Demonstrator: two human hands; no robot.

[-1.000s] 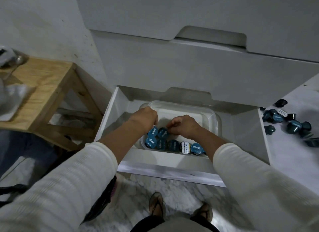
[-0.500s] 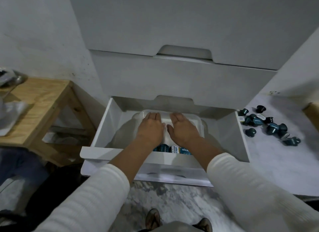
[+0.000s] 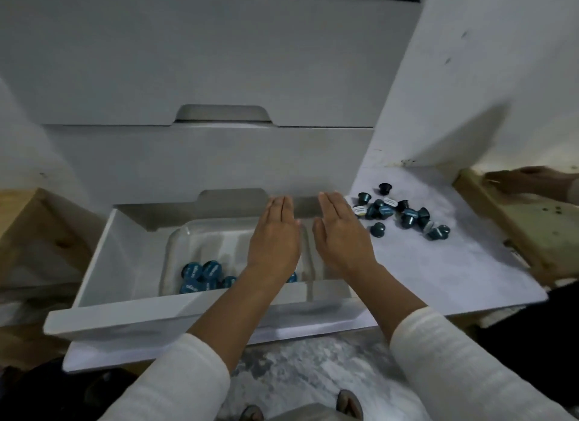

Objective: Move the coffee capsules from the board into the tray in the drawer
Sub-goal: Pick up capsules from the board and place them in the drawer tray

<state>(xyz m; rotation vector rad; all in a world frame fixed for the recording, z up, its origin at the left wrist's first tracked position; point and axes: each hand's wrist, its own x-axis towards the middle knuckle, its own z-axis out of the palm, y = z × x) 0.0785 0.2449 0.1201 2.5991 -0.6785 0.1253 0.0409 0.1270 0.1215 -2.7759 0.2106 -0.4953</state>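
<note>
Several dark blue coffee capsules (image 3: 404, 213) lie loose on the white board (image 3: 438, 264) to the right of the open white drawer (image 3: 103, 264). Inside the drawer sits a clear plastic tray (image 3: 194, 235) with several blue capsules (image 3: 203, 275) along its near edge. My left hand (image 3: 274, 239) and my right hand (image 3: 340, 232) hover side by side over the right half of the tray, fingers straight and together, palms down, holding nothing. My right hand's fingertips are close to the nearest capsules on the board.
White drawer fronts (image 3: 219, 60) rise behind the drawer. A wooden stool (image 3: 28, 232) stands at the left. At the far right another person's hand (image 3: 532, 181) rests on a wooden piece (image 3: 532, 226). My sandalled feet (image 3: 349, 405) stand on the marbled floor below.
My hands left the capsules in the tray, straightened, and rose and shifted right toward the board. The view swung right, bringing the board and the other person's hand into sight.
</note>
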